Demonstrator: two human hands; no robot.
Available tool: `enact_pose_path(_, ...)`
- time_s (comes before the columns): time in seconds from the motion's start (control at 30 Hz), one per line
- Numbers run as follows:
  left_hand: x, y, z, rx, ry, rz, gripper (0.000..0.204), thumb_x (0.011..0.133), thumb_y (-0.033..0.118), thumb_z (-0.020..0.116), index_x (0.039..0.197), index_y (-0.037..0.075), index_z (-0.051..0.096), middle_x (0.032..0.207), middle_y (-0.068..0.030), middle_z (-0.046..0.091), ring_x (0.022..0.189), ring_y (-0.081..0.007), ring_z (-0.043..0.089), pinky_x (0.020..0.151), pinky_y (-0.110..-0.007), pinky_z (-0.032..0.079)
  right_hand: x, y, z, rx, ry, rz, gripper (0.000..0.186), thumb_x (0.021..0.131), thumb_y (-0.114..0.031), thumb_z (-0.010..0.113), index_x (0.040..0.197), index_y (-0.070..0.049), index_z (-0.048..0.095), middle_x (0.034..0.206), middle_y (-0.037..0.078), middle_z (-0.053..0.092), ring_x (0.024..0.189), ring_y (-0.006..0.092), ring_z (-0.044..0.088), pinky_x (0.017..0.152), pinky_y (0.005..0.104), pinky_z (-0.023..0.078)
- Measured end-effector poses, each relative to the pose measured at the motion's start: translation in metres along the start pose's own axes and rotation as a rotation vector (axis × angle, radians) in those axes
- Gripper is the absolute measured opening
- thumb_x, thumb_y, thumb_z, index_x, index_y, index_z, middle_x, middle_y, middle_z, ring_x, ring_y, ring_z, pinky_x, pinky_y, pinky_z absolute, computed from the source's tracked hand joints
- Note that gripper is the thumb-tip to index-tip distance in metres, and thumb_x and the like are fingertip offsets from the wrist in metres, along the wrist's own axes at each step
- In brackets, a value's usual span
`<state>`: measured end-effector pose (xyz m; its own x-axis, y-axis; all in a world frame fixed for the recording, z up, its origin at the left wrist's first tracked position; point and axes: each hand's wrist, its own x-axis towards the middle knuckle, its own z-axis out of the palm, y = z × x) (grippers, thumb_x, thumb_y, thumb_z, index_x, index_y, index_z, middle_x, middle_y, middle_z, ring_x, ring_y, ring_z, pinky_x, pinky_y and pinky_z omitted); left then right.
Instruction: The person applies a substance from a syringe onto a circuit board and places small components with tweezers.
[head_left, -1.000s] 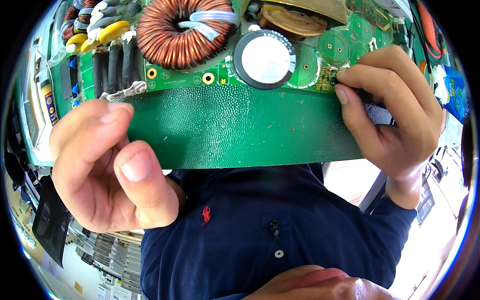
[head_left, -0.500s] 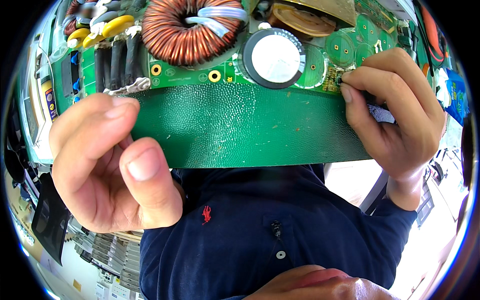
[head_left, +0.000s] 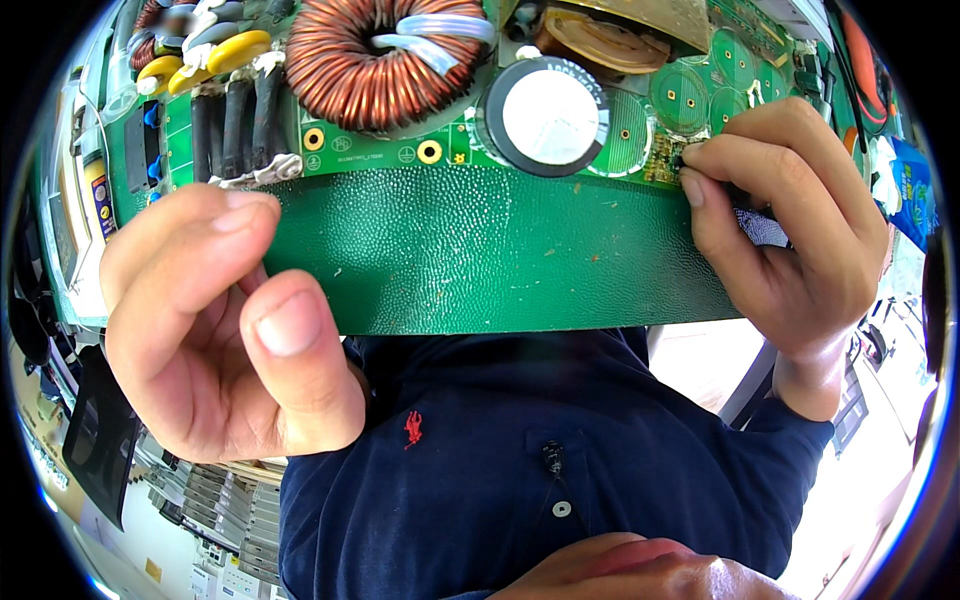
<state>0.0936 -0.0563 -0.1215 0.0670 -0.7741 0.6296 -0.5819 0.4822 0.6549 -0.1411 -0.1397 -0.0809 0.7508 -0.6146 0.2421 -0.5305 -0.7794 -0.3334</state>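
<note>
Green circuit board point(head_left: 380, 152) on the textured mat point(head_left: 480, 260), right hand point(head_left: 800, 220) with thumb and forefinger nearly closed at its near edge, right side, can't tell on what. Left hand point(head_left: 220, 340) is loosely curled, thumb apart, nothing visible in it; I'd pinch lightly and brace that right wrist.

Two hands point(head_left: 215, 345), one white-topped cylinder point(head_left: 552, 120)

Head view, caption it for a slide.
Right hand at the circuit board, left hand half curled by the green mat.
</note>
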Motion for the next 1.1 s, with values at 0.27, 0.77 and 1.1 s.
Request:
enact_pose_path(0.27,-0.002,0.005,0.001,-0.002,0.038,-0.05,0.019,0.086,0.005,0.048,0.096,-0.011,0.053,0.092,-0.0219,0.054,0.074,-0.014,0.053,0.064,-0.016,0.043,0.001,-0.001,0.0,0.004,-0.001,-0.001,0.014,0.063,0.007,0.066,0.074,0.002,0.06,0.072,0.009,0.056,0.056,0.0134,0.053,0.048,0.0207,0.041)
enact_pose_path(0.77,-0.001,0.002,0.0,-0.011,0.02,-0.019,0.019,0.086,0.005,0.048,0.096,-0.011,0.053,0.091,-0.0219,0.054,0.072,-0.0137,0.052,0.061,-0.016,0.042,0.0,-0.003,0.0,-0.03,0.015,0.017,0.014,0.062,0.006,0.067,0.073,0.002,0.06,0.072,0.009,0.057,0.056,0.013,0.054,0.049,0.0207,0.042)
enact_pose_path(1.1,-0.001,0.0,-0.003,0.007,0.008,0.007,0.019,0.086,0.006,0.048,0.095,-0.009,0.054,0.089,-0.0203,0.056,0.069,-0.0127,0.05,0.056,-0.017,0.038,0.001,-0.002,0.0,-0.013,0.006,-0.004,0.014,0.062,0.008,0.066,0.074,0.003,0.059,0.072,0.01,0.057,0.057,0.0141,0.054,0.05,0.021,0.042)
